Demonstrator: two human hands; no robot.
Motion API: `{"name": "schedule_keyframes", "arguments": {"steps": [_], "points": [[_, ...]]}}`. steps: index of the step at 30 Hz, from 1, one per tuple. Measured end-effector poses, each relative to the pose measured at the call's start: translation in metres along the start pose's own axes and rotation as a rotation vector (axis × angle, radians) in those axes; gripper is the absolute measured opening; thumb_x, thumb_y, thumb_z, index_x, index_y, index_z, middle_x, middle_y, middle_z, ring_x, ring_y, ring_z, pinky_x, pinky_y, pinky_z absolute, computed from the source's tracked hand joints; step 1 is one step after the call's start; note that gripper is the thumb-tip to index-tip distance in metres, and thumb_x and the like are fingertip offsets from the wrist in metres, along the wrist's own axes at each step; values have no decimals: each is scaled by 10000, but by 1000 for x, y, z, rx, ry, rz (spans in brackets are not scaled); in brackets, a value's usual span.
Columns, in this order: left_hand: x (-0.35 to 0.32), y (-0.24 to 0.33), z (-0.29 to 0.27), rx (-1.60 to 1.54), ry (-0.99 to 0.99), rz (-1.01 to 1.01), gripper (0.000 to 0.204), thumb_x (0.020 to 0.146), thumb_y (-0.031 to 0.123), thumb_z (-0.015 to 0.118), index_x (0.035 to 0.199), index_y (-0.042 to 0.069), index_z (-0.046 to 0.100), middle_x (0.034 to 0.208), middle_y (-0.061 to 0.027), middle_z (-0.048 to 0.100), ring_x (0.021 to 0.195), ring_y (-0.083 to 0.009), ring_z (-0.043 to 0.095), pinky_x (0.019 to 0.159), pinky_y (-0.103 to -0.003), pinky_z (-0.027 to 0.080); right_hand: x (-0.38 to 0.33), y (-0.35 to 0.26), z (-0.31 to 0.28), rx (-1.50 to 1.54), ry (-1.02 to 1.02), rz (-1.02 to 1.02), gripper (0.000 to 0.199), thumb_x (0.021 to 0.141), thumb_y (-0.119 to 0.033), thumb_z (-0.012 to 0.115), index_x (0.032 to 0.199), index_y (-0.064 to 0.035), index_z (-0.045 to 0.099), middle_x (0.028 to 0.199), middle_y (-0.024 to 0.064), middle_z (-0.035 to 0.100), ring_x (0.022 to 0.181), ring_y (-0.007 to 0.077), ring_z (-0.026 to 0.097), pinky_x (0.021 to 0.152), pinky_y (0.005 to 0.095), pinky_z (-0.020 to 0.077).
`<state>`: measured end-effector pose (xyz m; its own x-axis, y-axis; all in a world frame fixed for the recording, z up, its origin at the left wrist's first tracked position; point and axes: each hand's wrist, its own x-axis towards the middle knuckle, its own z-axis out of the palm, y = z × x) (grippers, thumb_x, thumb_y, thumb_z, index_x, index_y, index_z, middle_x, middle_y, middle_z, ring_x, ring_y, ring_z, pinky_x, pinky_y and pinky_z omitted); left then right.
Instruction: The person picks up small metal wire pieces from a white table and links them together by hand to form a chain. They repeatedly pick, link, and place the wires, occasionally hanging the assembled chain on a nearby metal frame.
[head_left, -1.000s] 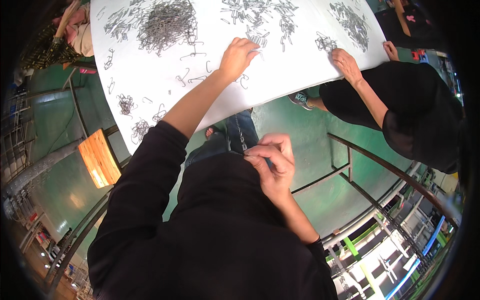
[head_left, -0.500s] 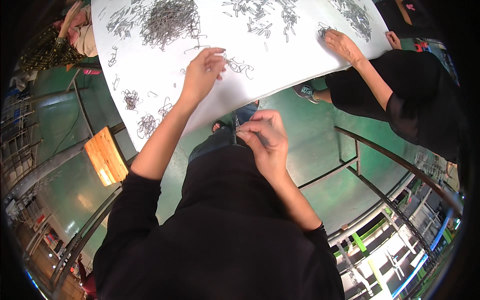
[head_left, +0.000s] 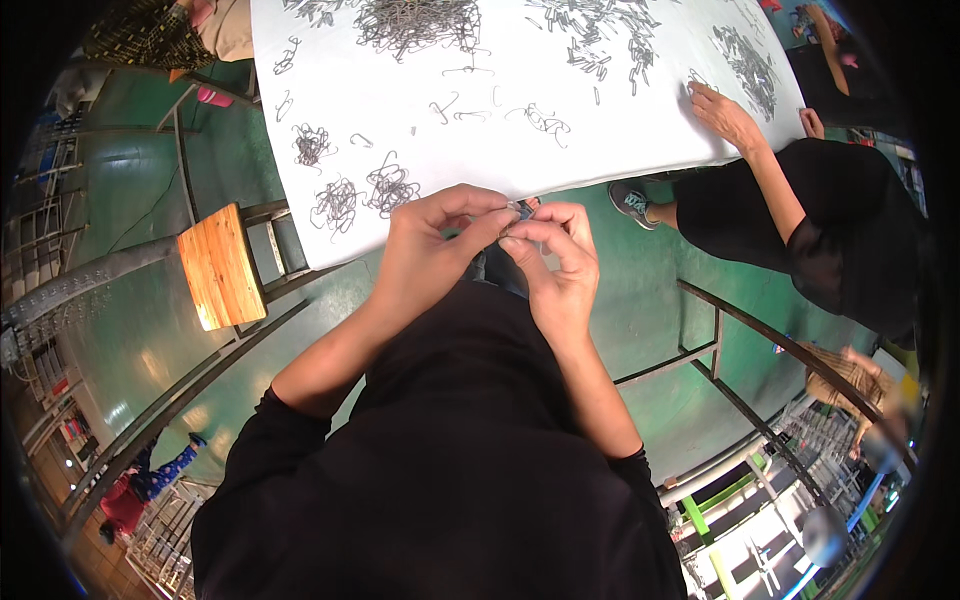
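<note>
Two hands: your left hand (head_left: 430, 238) and right hand (head_left: 558, 275) meet, thumbs and forefingers pinching a small metal piece (head_left: 516, 209), its shape too small to make out.
Piece's place: before your body, by the white tabletop's (head_left: 620, 140) near edge.
Wire hooks (head_left: 420, 22): tangled in heaps beyond.
Straight pieces (head_left: 640, 48): scattered right of the biggest heap.

Head-worn fisheye, facing down, white table (head_left: 610, 135) near

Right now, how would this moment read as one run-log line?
Left hand: pinching, close to right | Right hand: pinching | Small piece: between the hands, mostly hidden | Bent wires: in piles and loose on white table
</note>
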<state>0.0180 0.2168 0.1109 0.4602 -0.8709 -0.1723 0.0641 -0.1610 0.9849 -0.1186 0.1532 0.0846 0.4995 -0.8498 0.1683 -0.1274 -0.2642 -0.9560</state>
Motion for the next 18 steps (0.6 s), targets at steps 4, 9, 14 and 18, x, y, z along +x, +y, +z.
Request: {"name": "schedule_keyframes", "arguments": {"steps": [4, 9, 14, 18], "points": [[-3, 2, -6, 49, -7, -1, 130, 851, 108, 685, 949, 29, 715, 846, -31, 712, 736, -80, 624, 672, -230, 480, -4, -4, 6, 65, -5, 89, 112, 755, -46, 755, 853, -57, 702, 906, 23, 521, 792, 145, 526, 927, 322, 391], [-8, 5, -10, 130, 53, 0, 138, 846, 119, 692, 960, 45, 719, 856, -35, 719, 725, -86, 625, 661, -240, 479, 0, -3, 8, -13, -4, -6, 108, 752, -46, 757, 846, -52, 704, 905, 32, 523, 810, 159, 525, 843, 306, 423], [-8, 3, -10, 147, 90, 81, 130, 847, 120, 691, 952, 49, 721, 862, -36, 718, 752, -83, 628, 650, -245, 472, 5, -7, 9, 10, -23, 15, 109, 746, -43, 758, 840, -46, 703, 902, 37, 521, 818, 173, 518, 768, 294, 434], [-2, 2, -13, 78, 95, 10, 119, 847, 124, 689, 938, 57, 725, 881, -36, 715, 778, -87, 632, 643, -241, 458, 11, -11, 7, -36, -54, -27, 114, 743, -54, 764, 837, -43, 700, 898, 41, 518, 824, 178, 516, 707, 289, 438]]}}
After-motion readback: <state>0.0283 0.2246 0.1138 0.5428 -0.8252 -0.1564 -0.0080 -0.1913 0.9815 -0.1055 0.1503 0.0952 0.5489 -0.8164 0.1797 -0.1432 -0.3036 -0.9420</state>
